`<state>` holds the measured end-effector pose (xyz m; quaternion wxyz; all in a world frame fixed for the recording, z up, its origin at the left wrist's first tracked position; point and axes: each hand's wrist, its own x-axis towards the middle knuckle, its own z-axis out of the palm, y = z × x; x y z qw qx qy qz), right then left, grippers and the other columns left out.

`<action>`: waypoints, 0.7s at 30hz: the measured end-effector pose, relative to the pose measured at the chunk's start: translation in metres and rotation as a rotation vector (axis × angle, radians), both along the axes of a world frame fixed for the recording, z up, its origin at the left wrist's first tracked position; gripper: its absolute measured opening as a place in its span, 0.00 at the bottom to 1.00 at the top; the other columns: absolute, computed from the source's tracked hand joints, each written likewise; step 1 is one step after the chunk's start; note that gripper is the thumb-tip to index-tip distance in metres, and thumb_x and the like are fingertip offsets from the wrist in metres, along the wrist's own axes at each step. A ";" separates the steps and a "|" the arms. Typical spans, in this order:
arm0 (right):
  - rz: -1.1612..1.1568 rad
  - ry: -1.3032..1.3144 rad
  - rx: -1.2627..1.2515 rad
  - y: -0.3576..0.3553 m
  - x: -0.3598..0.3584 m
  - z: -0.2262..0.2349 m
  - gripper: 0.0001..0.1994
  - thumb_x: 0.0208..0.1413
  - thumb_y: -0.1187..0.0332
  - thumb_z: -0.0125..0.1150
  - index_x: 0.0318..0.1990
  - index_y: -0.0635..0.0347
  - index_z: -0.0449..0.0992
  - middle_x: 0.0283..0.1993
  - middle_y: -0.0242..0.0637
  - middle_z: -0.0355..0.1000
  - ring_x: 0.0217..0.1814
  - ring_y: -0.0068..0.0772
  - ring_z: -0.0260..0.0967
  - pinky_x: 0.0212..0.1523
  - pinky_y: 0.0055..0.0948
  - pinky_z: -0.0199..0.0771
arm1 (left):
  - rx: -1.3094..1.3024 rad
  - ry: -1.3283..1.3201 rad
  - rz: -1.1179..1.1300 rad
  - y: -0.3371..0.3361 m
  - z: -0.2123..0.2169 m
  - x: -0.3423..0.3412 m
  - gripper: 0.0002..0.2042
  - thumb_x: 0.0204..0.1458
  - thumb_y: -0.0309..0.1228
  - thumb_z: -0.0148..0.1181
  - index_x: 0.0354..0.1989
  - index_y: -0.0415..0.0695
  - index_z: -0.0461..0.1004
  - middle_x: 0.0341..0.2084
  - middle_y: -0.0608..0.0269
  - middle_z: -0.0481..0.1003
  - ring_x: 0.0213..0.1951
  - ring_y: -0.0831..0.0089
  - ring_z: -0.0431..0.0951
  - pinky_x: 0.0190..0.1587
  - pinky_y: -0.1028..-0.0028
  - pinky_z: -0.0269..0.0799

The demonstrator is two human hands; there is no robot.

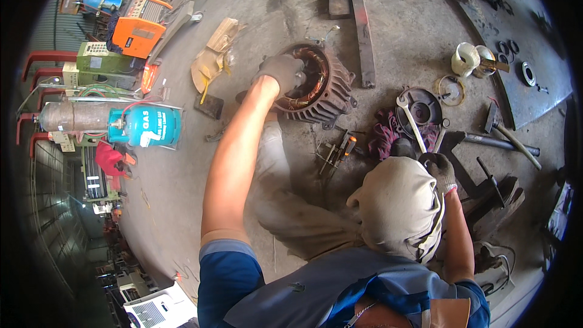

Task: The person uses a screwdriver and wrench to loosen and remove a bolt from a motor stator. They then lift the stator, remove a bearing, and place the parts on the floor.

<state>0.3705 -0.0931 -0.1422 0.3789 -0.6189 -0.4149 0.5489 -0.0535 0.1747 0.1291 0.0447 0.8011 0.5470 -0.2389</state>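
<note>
My left hand [281,71], in a grey glove, reaches over the opening of a finned motor housing [340,88] with copper windings [316,76] inside. Its fingers look curled, but what they hold is hidden. At the right, my gloved right hand [438,170] is closed on a long combination wrench [413,124], whose open jaw points away from me. A shorter ring-ended tool [441,136] runs into the same hand or lies right beside it. Beyond the wrench, a round dark end cover [420,109] rests on the floor, partly on a purple patterned cloth [384,136].
Between my legs and the motor lie screwdrivers and small tools [335,153]. A hammer [513,136], a pipe [501,143] and two tubs [466,59] stand or lie to the right. Farther off are a steel bar [362,36], torn cardboard [212,58] and a teal gas cylinder [155,126].
</note>
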 end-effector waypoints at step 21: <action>-0.033 0.250 0.053 -0.003 0.018 -0.049 0.15 0.58 0.70 0.61 0.52 0.66 0.76 0.47 0.42 0.79 0.50 0.30 0.76 0.52 0.30 0.75 | 0.025 -1.380 0.539 0.000 0.027 -0.031 0.18 0.68 0.41 0.50 0.43 0.37 0.78 0.33 0.56 0.81 0.35 0.67 0.83 0.44 0.67 0.79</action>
